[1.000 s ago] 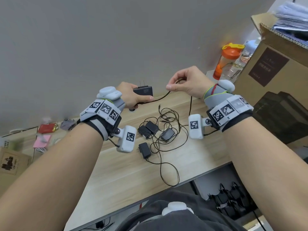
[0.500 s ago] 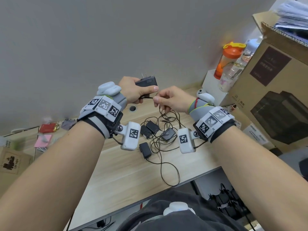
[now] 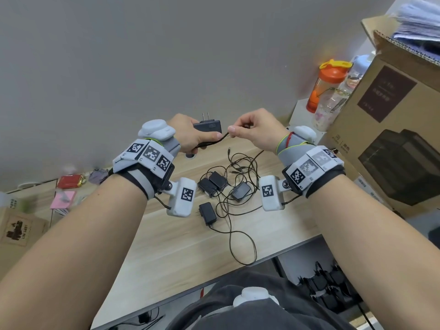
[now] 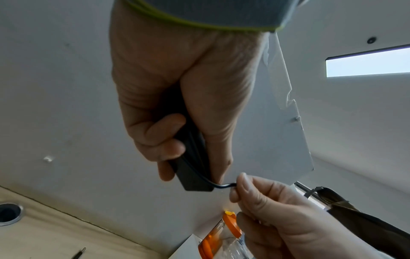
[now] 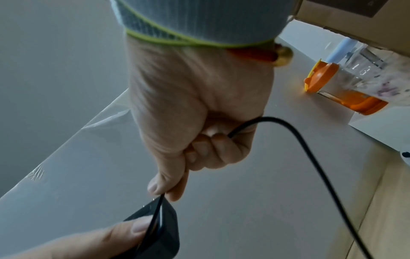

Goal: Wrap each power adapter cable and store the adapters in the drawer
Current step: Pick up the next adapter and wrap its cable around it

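Note:
My left hand [image 3: 190,134] grips a black power adapter [image 3: 208,127] above the desk, prongs pointing up; the adapter [image 4: 193,168] shows between thumb and fingers in the left wrist view. My right hand [image 3: 252,132] pinches the adapter's thin black cable [image 3: 214,140] just right of it, thumb and forefinger closed on the cable [image 5: 310,149], which loops out past the curled fingers. The hands are almost touching. Several more black adapters [image 3: 215,181] lie on the wooden desk [image 3: 181,246] below in a tangle of cables [image 3: 240,167].
An orange-lidded bottle [image 3: 328,82] and a clear bottle [image 3: 342,96] stand at the back right beside a large cardboard box [image 3: 392,129]. Small items and a box [image 3: 21,229] lie at the far left. More adapters lie in an open drawer [image 3: 326,289] beneath the desk edge.
My right hand swung left toward the adapter, then rose slightly with the cable. My left hand lifted the adapter a little and kept its hold.

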`<action>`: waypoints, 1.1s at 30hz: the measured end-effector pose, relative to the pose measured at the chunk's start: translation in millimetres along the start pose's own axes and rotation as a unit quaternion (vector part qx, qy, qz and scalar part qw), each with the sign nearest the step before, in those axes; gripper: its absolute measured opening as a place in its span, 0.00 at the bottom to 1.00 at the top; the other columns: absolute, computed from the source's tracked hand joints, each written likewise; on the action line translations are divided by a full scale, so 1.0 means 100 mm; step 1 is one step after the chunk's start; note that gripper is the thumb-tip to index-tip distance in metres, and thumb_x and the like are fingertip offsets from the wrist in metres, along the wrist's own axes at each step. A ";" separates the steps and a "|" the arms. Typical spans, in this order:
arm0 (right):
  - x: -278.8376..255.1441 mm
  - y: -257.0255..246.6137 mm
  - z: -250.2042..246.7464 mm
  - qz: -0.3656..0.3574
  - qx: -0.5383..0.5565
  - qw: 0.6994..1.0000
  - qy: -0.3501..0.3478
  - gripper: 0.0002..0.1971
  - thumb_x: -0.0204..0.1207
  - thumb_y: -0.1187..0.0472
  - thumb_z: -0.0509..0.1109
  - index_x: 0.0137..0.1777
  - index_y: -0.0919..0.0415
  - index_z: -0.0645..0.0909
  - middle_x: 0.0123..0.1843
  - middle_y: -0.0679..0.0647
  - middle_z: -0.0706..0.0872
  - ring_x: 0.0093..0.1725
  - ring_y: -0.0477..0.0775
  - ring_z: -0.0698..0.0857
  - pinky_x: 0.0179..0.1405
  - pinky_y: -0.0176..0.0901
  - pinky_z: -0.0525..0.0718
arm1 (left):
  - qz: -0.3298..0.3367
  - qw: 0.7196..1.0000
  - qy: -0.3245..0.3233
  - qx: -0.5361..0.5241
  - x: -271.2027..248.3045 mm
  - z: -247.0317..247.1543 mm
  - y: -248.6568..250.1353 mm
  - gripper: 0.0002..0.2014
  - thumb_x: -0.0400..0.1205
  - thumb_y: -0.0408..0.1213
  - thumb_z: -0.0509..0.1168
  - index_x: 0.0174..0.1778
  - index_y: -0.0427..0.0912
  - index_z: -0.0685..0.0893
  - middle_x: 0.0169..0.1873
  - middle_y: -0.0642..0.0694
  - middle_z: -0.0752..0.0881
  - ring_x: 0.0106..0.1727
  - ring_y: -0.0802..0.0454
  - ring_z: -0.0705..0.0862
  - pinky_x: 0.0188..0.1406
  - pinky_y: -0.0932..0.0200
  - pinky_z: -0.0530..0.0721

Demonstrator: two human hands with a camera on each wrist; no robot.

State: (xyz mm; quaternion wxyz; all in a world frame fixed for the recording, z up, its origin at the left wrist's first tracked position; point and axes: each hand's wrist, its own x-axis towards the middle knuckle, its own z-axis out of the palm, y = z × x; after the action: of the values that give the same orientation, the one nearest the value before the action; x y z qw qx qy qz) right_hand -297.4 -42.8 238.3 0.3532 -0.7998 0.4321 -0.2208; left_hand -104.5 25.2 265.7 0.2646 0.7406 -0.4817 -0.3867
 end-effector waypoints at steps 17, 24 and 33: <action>0.08 -0.17 -0.16 -0.049 0.072 0.996 0.022 0.11 0.68 0.50 0.82 0.34 0.54 0.86 0.29 0.51 0.79 0.32 0.47 0.72 0.36 0.41 0.72 | 0.093 0.983 -0.088 0.132 -0.17 0.06 0.12 0.18 0.67 0.54 0.79 0.37 0.43 0.88 0.30 0.36 0.89 0.23 0.49 0.79 0.29 0.56 0.78; 0.04 -0.14 -0.12 -0.038 0.123 0.992 0.006 0.10 0.72 0.56 0.80 0.34 0.54 0.84 0.32 0.56 0.82 0.33 0.47 0.75 0.36 0.40 0.75 | 0.111 0.974 -0.103 0.167 -0.21 0.04 0.15 0.19 0.65 0.59 0.78 0.38 0.47 0.88 0.31 0.35 0.89 0.23 0.48 0.79 0.30 0.55 0.79; -0.03 -0.07 0.08 0.033 0.269 0.962 -0.003 0.15 0.84 0.59 0.67 0.34 0.57 0.82 0.24 0.50 0.71 0.20 0.46 0.64 0.21 0.35 0.58 | 0.131 0.987 -0.093 0.012 -0.25 0.05 0.21 0.23 0.61 0.55 0.81 0.42 0.42 0.88 0.34 0.28 0.85 0.26 0.44 0.77 0.27 0.38 0.81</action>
State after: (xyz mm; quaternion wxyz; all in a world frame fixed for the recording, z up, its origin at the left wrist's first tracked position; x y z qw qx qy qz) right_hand -289.7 -34.8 238.2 0.5638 -0.6610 0.3819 -0.3152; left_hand -124.8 39.3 287.2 0.2581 0.6351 -0.6018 -0.4097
